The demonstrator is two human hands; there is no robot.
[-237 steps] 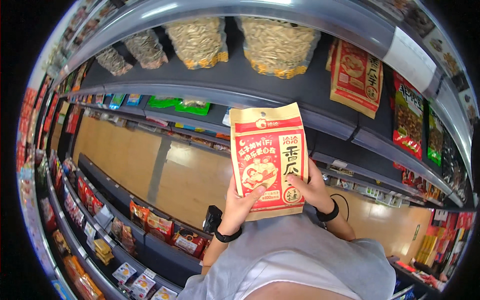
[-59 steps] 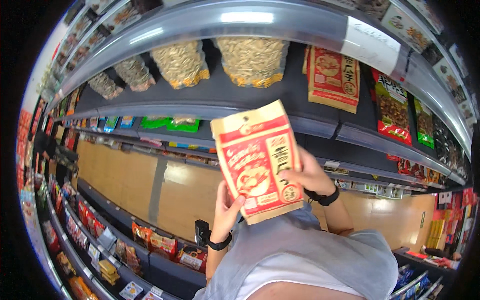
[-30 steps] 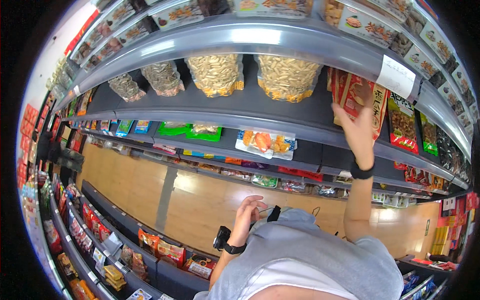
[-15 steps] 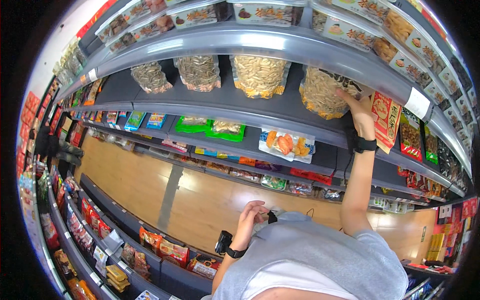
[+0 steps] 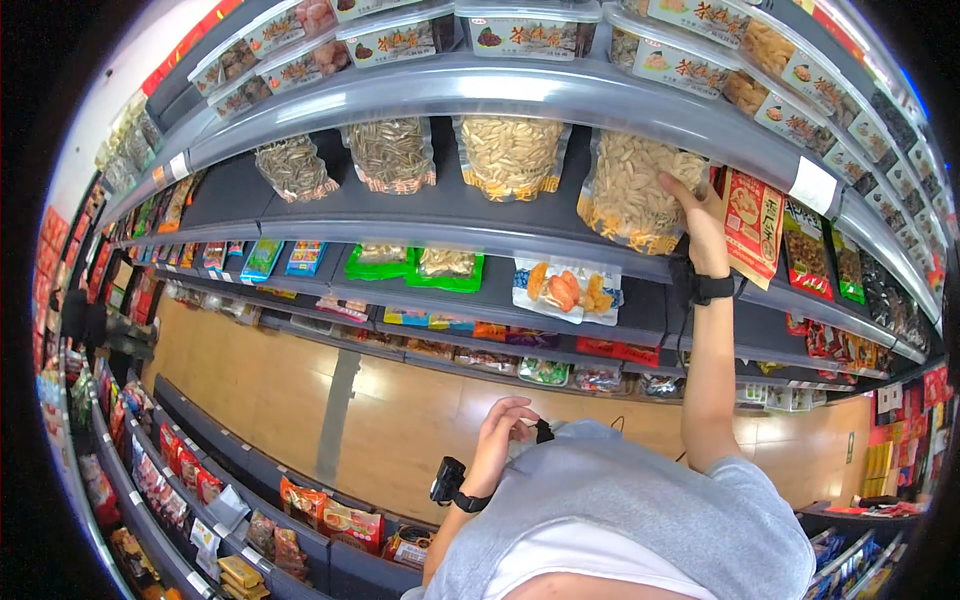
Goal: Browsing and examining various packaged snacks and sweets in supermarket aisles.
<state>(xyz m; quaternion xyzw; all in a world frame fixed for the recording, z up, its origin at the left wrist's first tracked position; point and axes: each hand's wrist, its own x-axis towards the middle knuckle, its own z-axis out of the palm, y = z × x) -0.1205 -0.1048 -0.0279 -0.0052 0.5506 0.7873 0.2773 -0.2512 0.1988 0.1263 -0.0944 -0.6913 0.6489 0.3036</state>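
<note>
On the upper shelf, my right hand [image 5: 697, 207] grips the right edge of a clear bag of pale seeds [image 5: 638, 190] with orange print along its bottom. The thumb lies on the bag's front; the other fingers are mostly hidden behind its side. To the left stand another bag of pale seeds [image 5: 511, 150] and two bags of darker striped seeds [image 5: 391, 153]. A red and tan packet [image 5: 752, 225] is just right of my right hand. Low in front of my body, my left hand [image 5: 503, 425] holds nothing visible, its fingers loosely bent and apart.
Clear tubs [image 5: 530, 35] stand on the shelf above, behind a rounded front edge [image 5: 480, 88]. Green packets [image 5: 445, 270] and a picture-printed bag [image 5: 568, 290] lie on the lower shelf. Behind the wood-look floor [image 5: 420, 420], low racks [image 5: 330, 520] hold snack packets. A person [image 5: 95, 320] is at far left.
The bag of pale seeds in my right hand has shifted slightly left and turned, so its seeds face outward more. My left hand has stayed in place.
</note>
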